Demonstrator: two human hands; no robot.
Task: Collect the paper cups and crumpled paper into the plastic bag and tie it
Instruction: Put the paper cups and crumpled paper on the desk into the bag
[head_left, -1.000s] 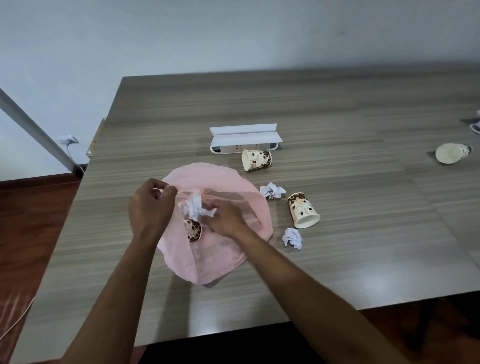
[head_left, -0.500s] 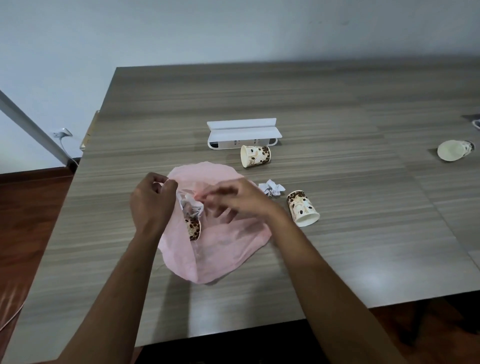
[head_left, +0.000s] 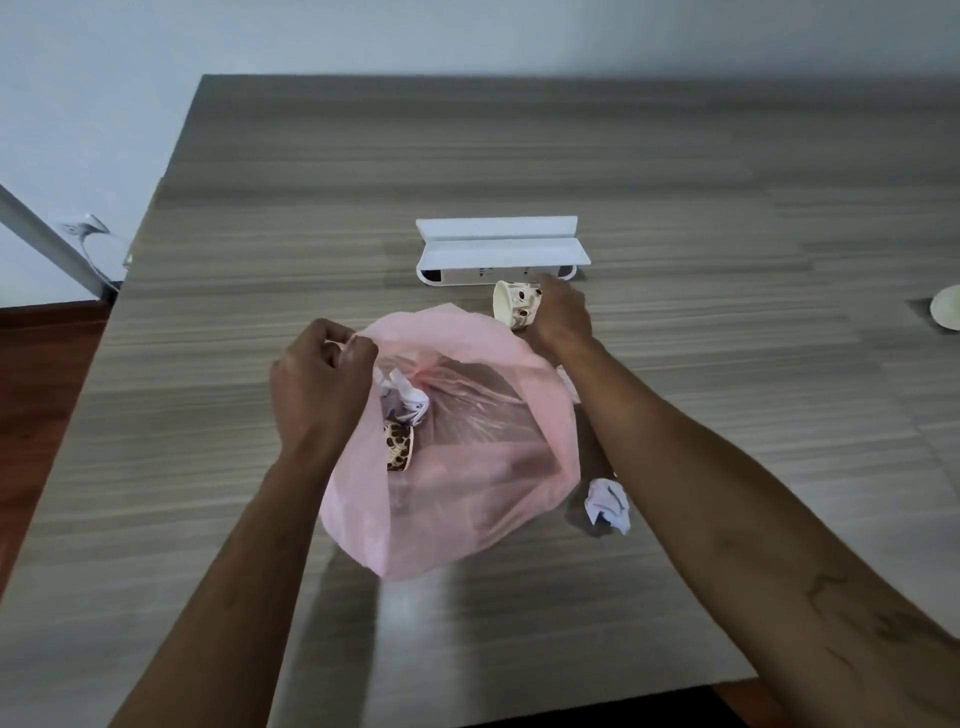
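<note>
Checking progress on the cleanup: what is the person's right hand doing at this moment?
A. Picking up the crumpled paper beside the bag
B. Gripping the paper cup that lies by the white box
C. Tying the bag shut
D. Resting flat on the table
B: the right hand curls round the paper cup just in front of the white box, while the left hand holds the pink bag open.

One view only — a wide-angle camera on the person's head looked forward and down over the table (head_left: 675, 156), close above both forearms. The pink bag (head_left: 467, 493) sat near the frame's centre, the far wall closed off the top edge, and no second view shared the scene.
</note>
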